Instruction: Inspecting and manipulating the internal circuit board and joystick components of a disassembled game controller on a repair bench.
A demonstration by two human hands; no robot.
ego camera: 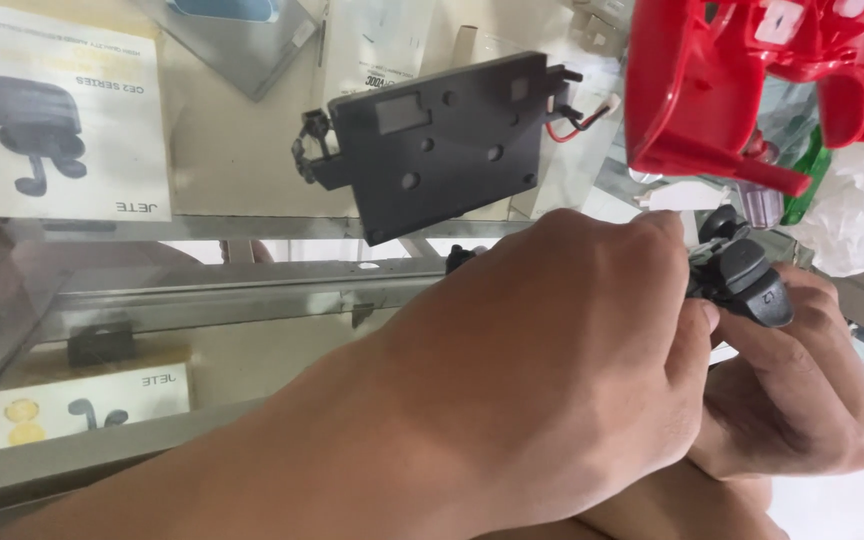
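My left hand (572,350) reaches in from the lower left, its back toward the camera, with fingertips pinched on a small black plastic part (744,278). My right hand (797,400) sits below and behind it and cups the same black part from underneath with curled fingers. The part has a rounded, trigger-like tab. Most of it is hidden by my left fingers. A red plastic shell (742,90) hangs just above the hands at the top right.
A black flat plate (442,140) with holes and a red-and-white wire lies on a glass display counter (212,300). Earbud boxes (52,120) show under the glass at left. A white plastic bag (862,200) sits at the right.
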